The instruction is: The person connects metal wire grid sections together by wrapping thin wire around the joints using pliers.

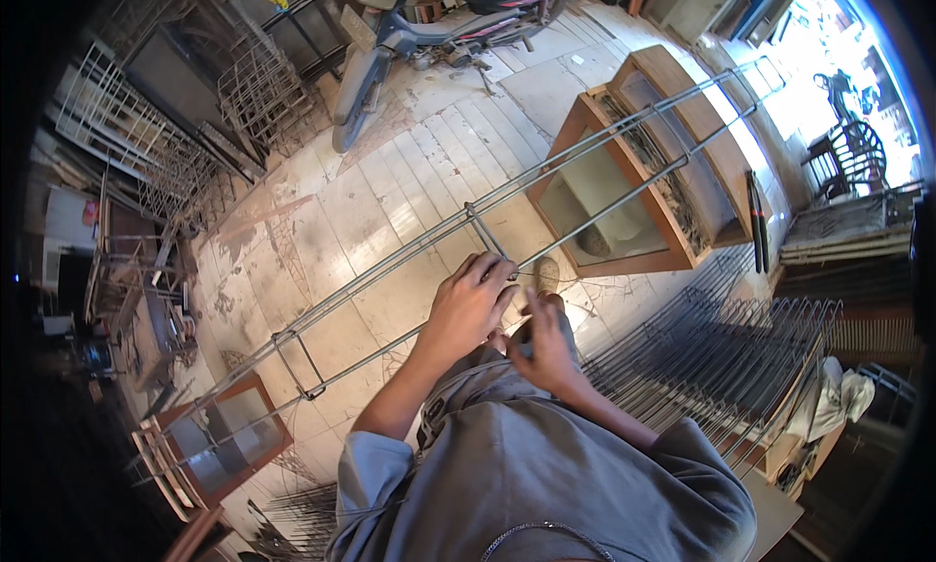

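A long rebar cage (390, 261) of thin steel rods slants across in front of me, from lower left to upper right. Square wire stirrups (299, 363) join its rods at intervals. My left hand (468, 307) is closed over the near rod beside a middle stirrup (483, 229), its fingers curled down. Just to the right, my right hand (546, 348) has its fingers bent and pressed together, close to the left fingertips. Thin wire strands show by the fingers. Whatever the right fingers hold is hidden.
Under the cage's right part stands a wooden cabinet (624, 260) with a glass front; a smaller glazed box (229, 435) is under its left end. Bent steel rods (712, 352) are stacked at my right. A motorcycle (439, 26) stands at the back, metal racks (263, 99) at the left.
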